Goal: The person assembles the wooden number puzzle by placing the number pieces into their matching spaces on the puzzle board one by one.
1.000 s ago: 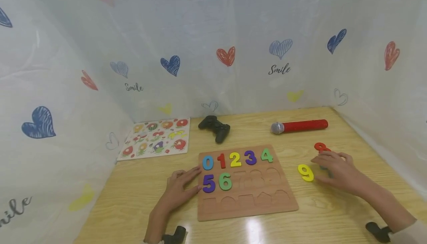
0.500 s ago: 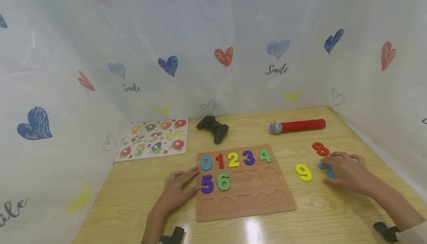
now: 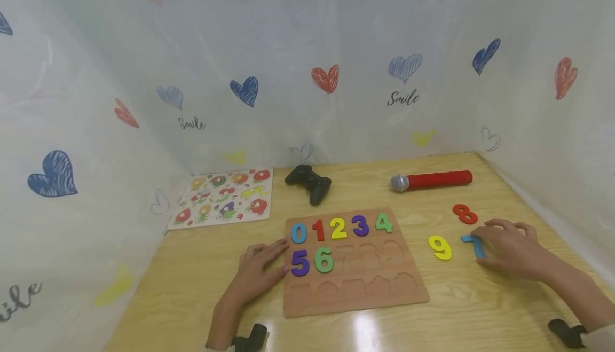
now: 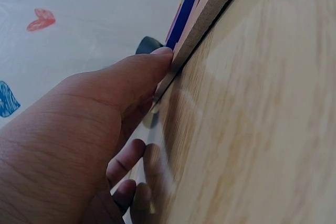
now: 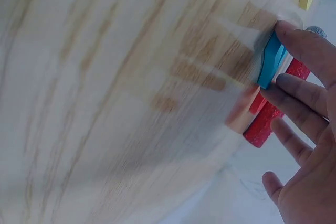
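Note:
On the wooden number board (image 3: 331, 280), coloured numbers 0 to 4 fill the top row, with a purple 5 (image 3: 300, 263) and a green 6 (image 3: 324, 260) below; the other recesses are bare. My left hand (image 3: 259, 269) rests at the board's left edge, thumb and fingertips touching it, as the left wrist view also shows. To the right, my right hand (image 3: 511, 250) pinches a blue number 7 (image 5: 271, 59) between thumb and fingers, low over the table. A yellow 9 (image 3: 440, 248) and a red 8 (image 3: 465, 214) lie beside that hand.
Behind the board sit a black game controller (image 3: 308, 184) and a red microphone (image 3: 432, 180). A fruit picture board (image 3: 222, 196) lies at the back left. Heart-printed white sheeting (image 3: 288, 37) encloses the table (image 3: 202, 261) at the back and sides.
My right hand has drawn back to the right, uncovering the red 8 and the blue 7, and its fingers have come round the 7. My left hand stays at the board's edge.

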Available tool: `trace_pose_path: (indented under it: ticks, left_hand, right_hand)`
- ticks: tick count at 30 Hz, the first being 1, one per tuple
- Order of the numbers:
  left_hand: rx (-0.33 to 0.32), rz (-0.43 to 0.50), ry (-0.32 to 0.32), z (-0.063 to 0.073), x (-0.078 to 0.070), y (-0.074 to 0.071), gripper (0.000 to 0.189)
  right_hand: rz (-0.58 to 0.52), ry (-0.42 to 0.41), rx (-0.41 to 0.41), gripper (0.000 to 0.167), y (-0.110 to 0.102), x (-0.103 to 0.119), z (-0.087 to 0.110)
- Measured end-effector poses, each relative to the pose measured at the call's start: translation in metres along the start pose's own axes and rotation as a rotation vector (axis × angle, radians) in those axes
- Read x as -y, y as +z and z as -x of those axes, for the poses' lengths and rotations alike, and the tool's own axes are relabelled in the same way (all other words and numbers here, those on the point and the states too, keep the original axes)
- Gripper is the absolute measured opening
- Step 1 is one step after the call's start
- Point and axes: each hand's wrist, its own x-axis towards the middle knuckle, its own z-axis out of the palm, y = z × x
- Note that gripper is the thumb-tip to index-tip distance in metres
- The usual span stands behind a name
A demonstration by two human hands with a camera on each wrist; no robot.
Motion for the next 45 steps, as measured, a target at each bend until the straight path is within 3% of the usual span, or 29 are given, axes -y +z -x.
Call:
trace_pose_path:
  ticks: [6,14,26,45]
  left_hand:
    - [0.003,-0.007,0.014,-0.001,0.000,-0.001,0.057]
    - [0.008,-0.016,0.011,-0.001,0.002,0.000,0.059]
    - [0.013,-0.027,-0.006,-0.001,0.000,0.001,0.057]
    - [0.003,-0.014,-0.006,0.000,0.001,0.001,0.057]
  right_hand:
    - [-0.002,-0.003,-0.026,0.055,-0.003,0.004,-0.002]
    - [-0.021,-0.064,-0.127,0.053,-0.003,0.007,-0.001]
    - [-0.026,-0.134,-0.208,0.049,-0.006,0.028,-0.005]
    - [-0.055,-0.212,-0.212,0.050,-0.003,0.063,-0.016]
